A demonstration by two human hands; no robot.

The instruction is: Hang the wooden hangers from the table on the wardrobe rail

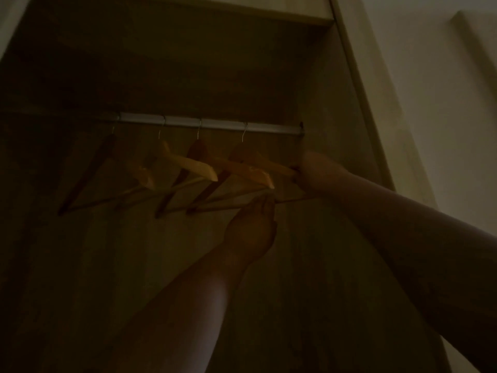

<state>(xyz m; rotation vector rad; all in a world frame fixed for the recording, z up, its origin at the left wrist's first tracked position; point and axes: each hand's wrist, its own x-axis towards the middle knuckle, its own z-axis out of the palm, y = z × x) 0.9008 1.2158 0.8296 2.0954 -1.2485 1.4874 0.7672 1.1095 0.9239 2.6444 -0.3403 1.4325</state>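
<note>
While our right hand closes its fingers on the near end of the rightmost wooden hanger, our left hand reaches up with fingers loosely open, their tips touching its lower bar. Four wooden hangers hang by metal hooks from the wardrobe rail, spaced apart, inside a dim wardrobe beneath its shelf.
</note>
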